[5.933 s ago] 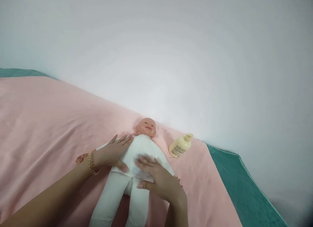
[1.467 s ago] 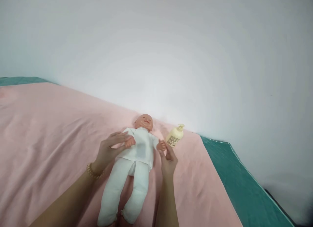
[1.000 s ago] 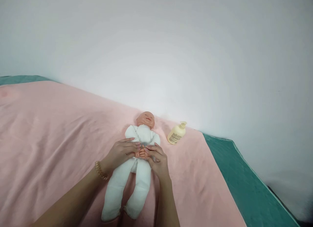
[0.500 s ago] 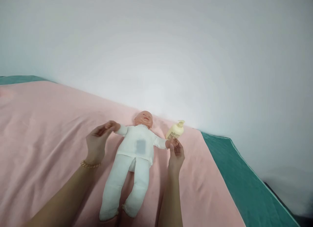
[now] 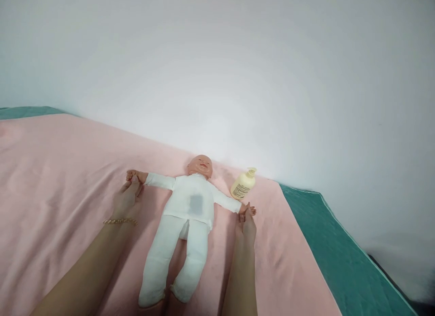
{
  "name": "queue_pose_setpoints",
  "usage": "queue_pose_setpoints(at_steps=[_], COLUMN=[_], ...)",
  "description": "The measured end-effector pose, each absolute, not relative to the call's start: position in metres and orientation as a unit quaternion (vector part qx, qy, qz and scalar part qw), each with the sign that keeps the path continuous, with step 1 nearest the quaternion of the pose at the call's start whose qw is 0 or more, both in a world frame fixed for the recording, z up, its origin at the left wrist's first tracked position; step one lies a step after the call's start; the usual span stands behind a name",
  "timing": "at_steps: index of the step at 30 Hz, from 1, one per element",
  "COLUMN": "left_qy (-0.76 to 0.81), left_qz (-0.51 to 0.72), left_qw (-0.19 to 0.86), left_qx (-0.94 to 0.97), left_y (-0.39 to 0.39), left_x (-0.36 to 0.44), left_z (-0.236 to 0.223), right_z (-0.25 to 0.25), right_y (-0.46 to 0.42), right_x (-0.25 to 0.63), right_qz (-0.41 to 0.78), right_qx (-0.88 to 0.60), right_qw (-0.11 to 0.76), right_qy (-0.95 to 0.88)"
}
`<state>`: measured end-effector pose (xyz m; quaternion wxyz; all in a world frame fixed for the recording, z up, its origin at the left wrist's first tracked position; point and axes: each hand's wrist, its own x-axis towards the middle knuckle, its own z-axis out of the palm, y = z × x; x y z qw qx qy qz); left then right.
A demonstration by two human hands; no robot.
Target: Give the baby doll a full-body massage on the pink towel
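We have both arms (image 5: 159,181) of the bald, white-clad plastic doll (image 5: 181,200) stretched out sideways, our left hand (image 5: 127,201) and right hand (image 5: 247,226) holding its wrists between closed fingers (image 5: 135,180), neither yet released.

Bare forearms (image 5: 84,268), textured gold bracelet (image 5: 120,221)

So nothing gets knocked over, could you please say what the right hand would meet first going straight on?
Beyond the doll's hand it holds, the right hand would probably meet the yellow pump bottle, though depth is unclear.
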<state>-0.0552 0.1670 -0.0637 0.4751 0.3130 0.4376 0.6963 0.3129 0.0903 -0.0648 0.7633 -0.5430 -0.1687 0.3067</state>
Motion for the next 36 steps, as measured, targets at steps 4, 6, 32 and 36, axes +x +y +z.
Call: queue_pose_setpoints(at_steps=[4, 6, 32, 36], left_qy=[0.462, 0.483, 0.253, 0.320], left_qz=[0.721, 0.702, 0.468, 0.536], left_qw=[0.413, 0.370, 0.096, 0.224], left_qx=[0.310, 0.370, 0.842, 0.748], left_y=[0.145, 0.135, 0.123, 0.120], left_x=[-0.037, -0.025, 0.013, 0.006], left_z=[-0.028, -0.015, -0.028, -0.017], right_z=[-0.047, -0.035, -0.020, -0.022], right_y=[0.085, 0.083, 0.073, 0.075], right_x=[0.298, 0.283, 0.221, 0.226], right_qz=[0.270, 0.212, 0.044, 0.100], right_qx=[-0.530, -0.526, -0.417, -0.462], right_qw=[0.773, 0.779, 0.497, 0.600], right_qy=[-0.220, -0.267, -0.759, -0.646])
